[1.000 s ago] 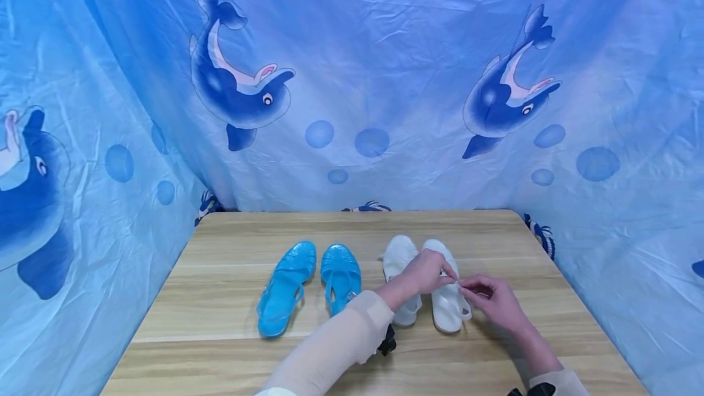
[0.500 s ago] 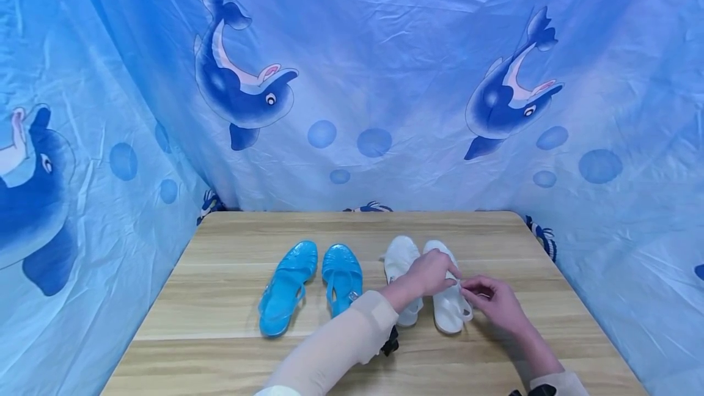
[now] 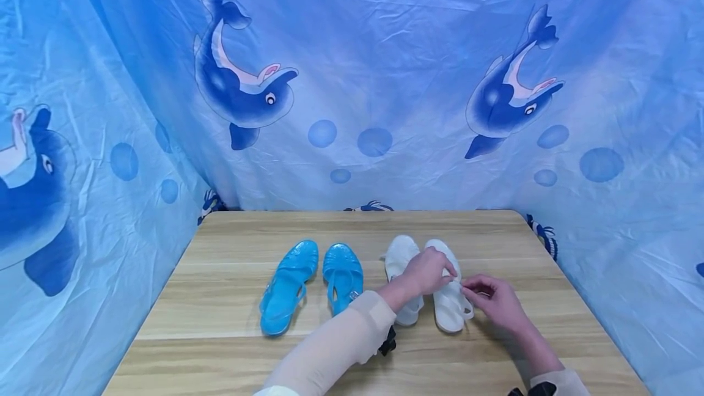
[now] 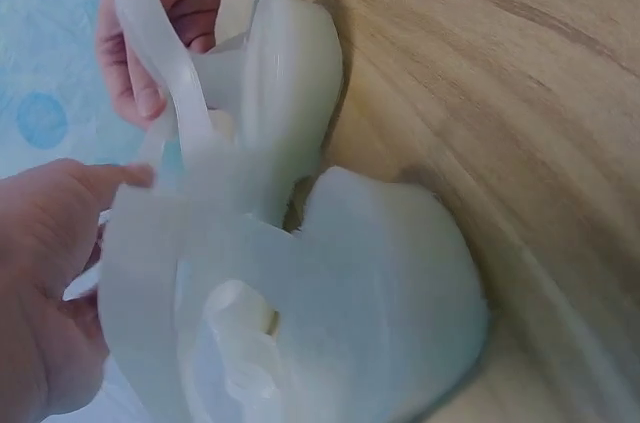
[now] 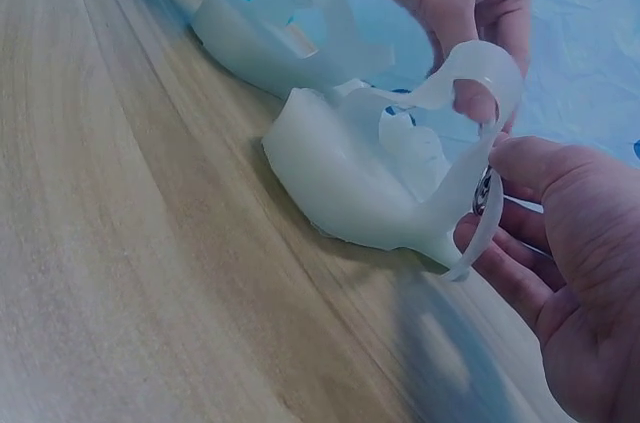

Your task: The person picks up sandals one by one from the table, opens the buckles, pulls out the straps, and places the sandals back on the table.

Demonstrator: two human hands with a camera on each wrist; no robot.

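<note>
A pair of white jelly sandals stands on the table, toes away from me. Over the right-hand sandal [image 3: 450, 313], both hands meet at its ankle strap [image 5: 492, 93]. My left hand [image 3: 429, 271] reaches across from the left and pinches the strap between thumb and finger. From the other side, my right hand [image 3: 495, 301] holds the strap by its small metal buckle [image 5: 483, 191], thumb on top and fingers curled beneath. The other white sandal [image 3: 401, 251] stands just left, partly behind my left wrist. The sandal's middle is covered by my left hand in the head view.
Two blue jelly sandals, the outer one [image 3: 280, 298] and the inner one [image 3: 341, 261], stand left of the white pair. My left forearm crosses the inner one's heel. The wooden table [image 3: 220, 359] is enclosed by a blue dolphin-print cloth [image 3: 352, 78].
My left hand shifts slightly right and then back left at the strap. The right hand stays nearly still, and the sandals keep their places.
</note>
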